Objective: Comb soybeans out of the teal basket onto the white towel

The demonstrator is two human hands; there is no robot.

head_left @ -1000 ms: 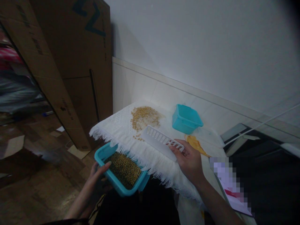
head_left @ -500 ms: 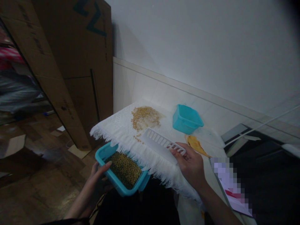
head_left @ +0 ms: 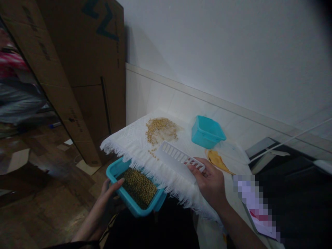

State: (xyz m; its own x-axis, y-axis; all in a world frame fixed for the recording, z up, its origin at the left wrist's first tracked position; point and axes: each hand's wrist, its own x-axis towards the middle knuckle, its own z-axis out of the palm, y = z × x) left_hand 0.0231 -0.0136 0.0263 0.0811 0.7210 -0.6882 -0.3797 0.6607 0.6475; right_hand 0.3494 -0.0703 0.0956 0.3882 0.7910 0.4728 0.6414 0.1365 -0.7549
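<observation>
My left hand (head_left: 112,193) grips the left rim of a blue plastic tub (head_left: 138,209), thumb over the edge. The tub sits just below the table edge and holds many yellowish beans (head_left: 140,183). In my right hand (head_left: 211,181) is a white slotted plastic tray (head_left: 173,160), tilted on its side over the white fringed cloth (head_left: 124,136). A loose heap of beans (head_left: 159,128) lies on the cloth beyond the tray, with several stray beans near its left end. Fringe hangs over part of the tub's far side.
A second blue tub (head_left: 207,135) stands on the table by the wall. Near it lies a yellow peel-like piece (head_left: 218,160). A tall cardboard box (head_left: 90,69) rises at the left. Dark equipment with a white cable (head_left: 290,140) is at the right.
</observation>
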